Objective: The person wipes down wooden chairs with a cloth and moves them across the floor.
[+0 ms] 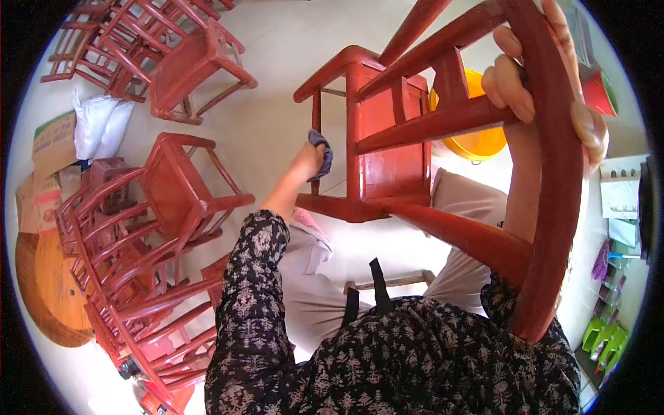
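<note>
Red wooden chair (pixel 393 176), one, tilted, its back toward the wearer and its seat panel beyond. Right hand (pixel 510 81): wrapped around the curved top rail (pixel 557 180), fingers on one side, thumb on the other; the seat lies well apart from this grip. Left hand (pixel 306 160): closed on a grey-blue cloth (pixel 321 153), bunched against a thin rung (pixel 316 188) at the chair's far end, beside the seat frame. Yellow bucket (pixel 488 143), one: behind the chair back, near the right hand. Further red chairs (pixel 181 181), several: at left, some piled together.
</note>
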`<state>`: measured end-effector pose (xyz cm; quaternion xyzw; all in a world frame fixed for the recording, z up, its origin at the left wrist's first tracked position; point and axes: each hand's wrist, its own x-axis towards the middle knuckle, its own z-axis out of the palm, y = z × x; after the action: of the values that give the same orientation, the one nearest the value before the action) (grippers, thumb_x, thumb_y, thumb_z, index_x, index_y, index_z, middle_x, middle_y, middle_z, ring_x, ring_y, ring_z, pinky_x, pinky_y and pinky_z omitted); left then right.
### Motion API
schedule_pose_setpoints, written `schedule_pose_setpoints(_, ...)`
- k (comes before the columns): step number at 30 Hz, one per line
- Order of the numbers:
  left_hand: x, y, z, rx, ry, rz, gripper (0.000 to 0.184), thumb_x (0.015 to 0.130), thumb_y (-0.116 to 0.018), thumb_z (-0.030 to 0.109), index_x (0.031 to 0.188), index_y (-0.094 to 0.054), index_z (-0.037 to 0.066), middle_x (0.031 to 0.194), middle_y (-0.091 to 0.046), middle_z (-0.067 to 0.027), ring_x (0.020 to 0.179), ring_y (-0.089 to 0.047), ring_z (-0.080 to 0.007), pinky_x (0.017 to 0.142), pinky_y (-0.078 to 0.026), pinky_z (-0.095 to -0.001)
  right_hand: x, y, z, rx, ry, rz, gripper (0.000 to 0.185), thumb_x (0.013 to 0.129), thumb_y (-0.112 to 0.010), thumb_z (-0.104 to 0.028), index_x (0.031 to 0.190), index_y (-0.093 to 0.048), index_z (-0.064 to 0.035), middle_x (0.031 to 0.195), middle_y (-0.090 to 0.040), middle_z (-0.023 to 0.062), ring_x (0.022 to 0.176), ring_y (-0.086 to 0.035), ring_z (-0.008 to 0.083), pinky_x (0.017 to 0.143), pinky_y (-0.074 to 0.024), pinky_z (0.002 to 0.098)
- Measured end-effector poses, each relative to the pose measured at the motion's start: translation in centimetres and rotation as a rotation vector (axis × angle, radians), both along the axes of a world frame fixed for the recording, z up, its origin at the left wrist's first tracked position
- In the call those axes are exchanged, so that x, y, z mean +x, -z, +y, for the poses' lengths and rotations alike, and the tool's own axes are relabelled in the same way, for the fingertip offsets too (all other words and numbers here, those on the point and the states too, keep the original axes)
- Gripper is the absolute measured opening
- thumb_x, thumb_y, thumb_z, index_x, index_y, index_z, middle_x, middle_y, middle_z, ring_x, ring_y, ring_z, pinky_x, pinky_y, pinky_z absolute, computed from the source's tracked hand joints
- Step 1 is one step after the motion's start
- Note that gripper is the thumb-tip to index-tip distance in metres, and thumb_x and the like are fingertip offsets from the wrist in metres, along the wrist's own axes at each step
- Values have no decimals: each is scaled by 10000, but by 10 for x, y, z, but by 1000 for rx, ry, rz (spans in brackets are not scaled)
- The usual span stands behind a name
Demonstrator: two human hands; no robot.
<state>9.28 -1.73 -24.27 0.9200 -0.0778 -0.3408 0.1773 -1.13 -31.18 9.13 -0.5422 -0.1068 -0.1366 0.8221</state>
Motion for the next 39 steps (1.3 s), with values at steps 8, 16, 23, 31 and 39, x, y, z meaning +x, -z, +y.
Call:
schedule_pose_setpoints(8,-47,-44,20,-153,43,250,422,859,-502,317,1031,-541,-66,973,-601,-296,962,-584,-406,830,-457,-425,12,-3,16,220,62,-62,887,583,-646,-223,1373,-265,-90,891,-490,157,527,-562,216,574,-424,362)
schedule_pose_setpoints(16,-59,-23,23,36,26,-17,481,852,-506,414,1018,-569,-32,947,-623,-249,902,-606,-370,812,-452,-404,15,7,-1,265,-11,-170,859,616,-652,-240,1371,-275,-76,880,-500,162,496,-546,215,501,-400,340)
schedule_pose_setpoints(23,-43,35,48,-508,-382,263,560,923,-399,473,916,-604,-48,894,-632,-241,825,-612,-370,726,-449,-416,12,5,-2,285,-3,-144,872,650,-669,-269,1380,-238,-65,908,-513,170,524,-556,220,532,-405,342)
schedule_pose_setpoints(31,-60,45,49,-292,-423,-163,461,924,-420,377,890,-603,-44,829,-607,-268,784,-589,-408,695,-446,-450,9,-2,2,315,-24,-139,792,694,-669,-272,1360,-297,-60,955,-541,167,568,-570,201,572,-426,337)
schedule_pose_setpoints(39,-104,-69,11,-222,-401,-93,415,918,-444,336,806,-602,-31,691,-603,-206,645,-591,-318,620,-434,-417,8,1,9,302,22,-173,763,712,-643,-290,1355,-306,-56,962,-562,160,557,-548,174,568,-428,301)
